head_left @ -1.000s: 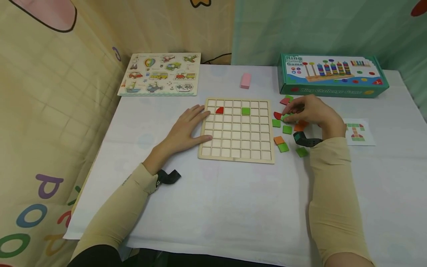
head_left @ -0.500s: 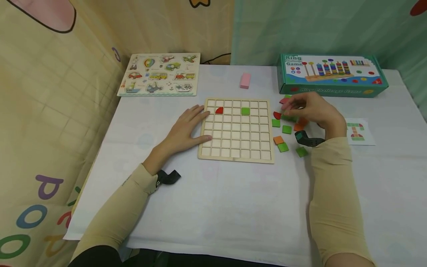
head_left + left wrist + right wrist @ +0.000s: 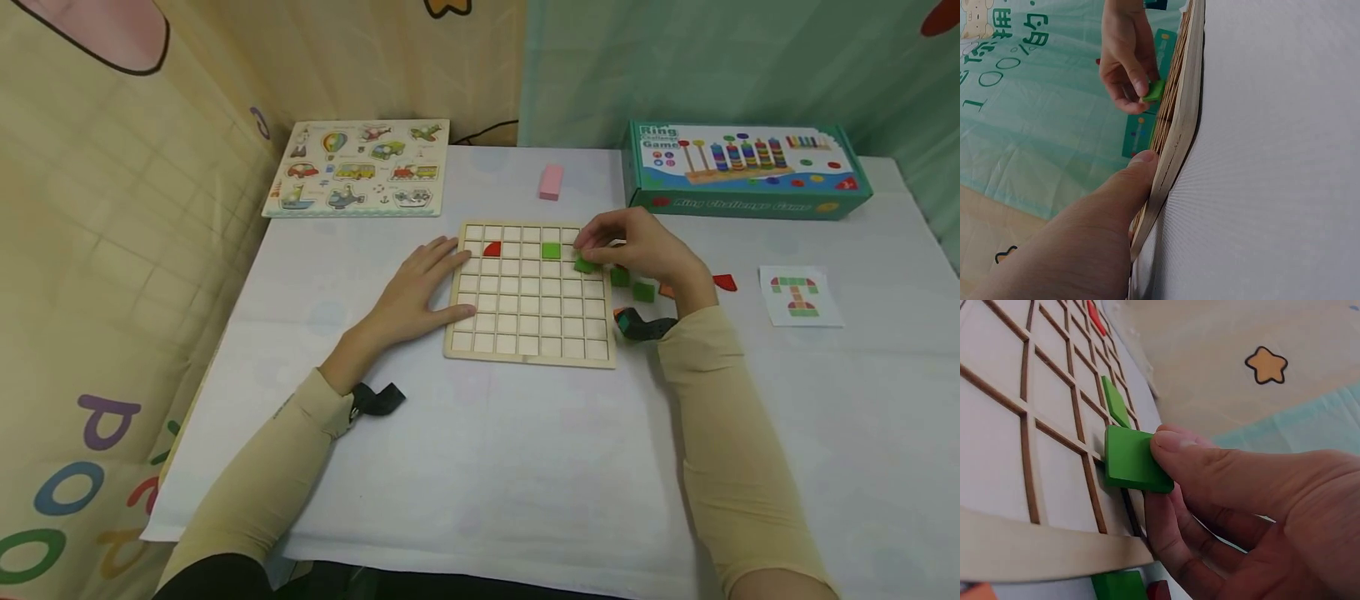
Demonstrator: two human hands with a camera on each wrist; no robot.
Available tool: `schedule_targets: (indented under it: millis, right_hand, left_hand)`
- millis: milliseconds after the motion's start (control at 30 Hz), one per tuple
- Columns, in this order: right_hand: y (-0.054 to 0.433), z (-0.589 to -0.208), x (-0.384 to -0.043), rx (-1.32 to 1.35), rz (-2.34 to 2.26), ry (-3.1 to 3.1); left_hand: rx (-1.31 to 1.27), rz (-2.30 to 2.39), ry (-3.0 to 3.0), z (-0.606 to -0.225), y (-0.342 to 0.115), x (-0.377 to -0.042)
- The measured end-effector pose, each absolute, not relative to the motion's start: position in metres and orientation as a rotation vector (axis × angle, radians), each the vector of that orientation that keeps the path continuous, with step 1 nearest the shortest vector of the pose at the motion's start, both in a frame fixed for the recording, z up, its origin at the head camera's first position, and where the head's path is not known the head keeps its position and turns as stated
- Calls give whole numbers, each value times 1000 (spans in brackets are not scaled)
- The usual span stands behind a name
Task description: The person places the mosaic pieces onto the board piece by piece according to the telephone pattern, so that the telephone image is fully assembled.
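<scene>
A wooden grid board (image 3: 531,361) lies on the table, with a red quarter-circle tile (image 3: 492,249) and a green square tile (image 3: 551,251) set in its second row. My left hand (image 3: 420,287) rests on the board's left edge, fingers spread and thumb (image 3: 1141,164) on the rim. Between thumb and fingers my right hand (image 3: 637,246) pinches another green square tile (image 3: 1132,459). It holds that tile tilted, close over the board's upper right cells, right beside the placed green one. The right hand and wrist hide part of the loose tiles.
Loose green tiles (image 3: 643,292), orange tiles and a red piece (image 3: 724,282) lie right of the board. Farther right is a pattern card (image 3: 801,297). Behind stand a picture puzzle (image 3: 356,171), a pink block (image 3: 551,182) and a green game box (image 3: 750,171).
My right hand has moved left from the loose tiles to over the board, carrying a green square tile. The red piece near the card now shows. The left hand has stayed in place.
</scene>
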State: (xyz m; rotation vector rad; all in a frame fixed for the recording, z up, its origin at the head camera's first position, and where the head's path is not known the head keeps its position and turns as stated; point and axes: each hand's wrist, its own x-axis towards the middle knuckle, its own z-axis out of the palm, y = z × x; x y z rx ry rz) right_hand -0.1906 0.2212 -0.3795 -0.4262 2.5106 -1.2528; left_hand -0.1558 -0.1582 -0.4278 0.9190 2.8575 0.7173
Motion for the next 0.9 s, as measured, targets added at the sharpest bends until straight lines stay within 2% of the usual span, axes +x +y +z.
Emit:
schedule_targets:
  millis: [500,900]
  right_hand:
    - [195,-381,-189,-402,-1246,2566]
    - [209,-369,-188,-348,-1155,2591]
  left_hand:
    - [911,697,2862,-427,-158,-155]
    - [898,696,2864,-426,-158,-154]
